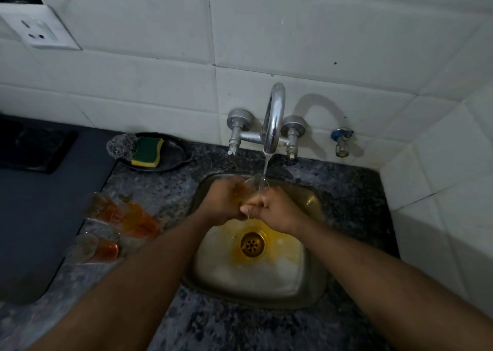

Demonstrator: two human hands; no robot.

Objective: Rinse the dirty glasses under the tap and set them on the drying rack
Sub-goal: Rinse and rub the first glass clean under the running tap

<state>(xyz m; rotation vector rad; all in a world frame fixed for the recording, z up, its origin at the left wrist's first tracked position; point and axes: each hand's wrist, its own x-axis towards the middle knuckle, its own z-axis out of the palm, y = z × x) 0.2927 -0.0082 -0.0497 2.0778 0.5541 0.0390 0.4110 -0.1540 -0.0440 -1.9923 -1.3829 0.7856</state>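
Note:
Both my hands meet over the steel sink (316, 276), under the running chrome tap (274, 116). A clear glass (255, 183) lies between them, its far end in the water stream. My left hand (222, 202) wraps around its body. My right hand (276, 210) grips it from the right, fingers curled against the left hand. Most of the glass is hidden by my fingers. Orange-tinted water pools around the drain (252, 244). Left of the sink, several dirty glasses (128, 216) with orange residue lie on the speckled counter, one of them (100, 249) nearer to me.
A dark grey mat (40, 204) covers the counter at far left. A black dish (174, 154) by the wall holds a green-yellow sponge (147, 152) and a steel scrubber (121, 145). A small blue-handled tap (342, 141) and white tiled walls close the right side.

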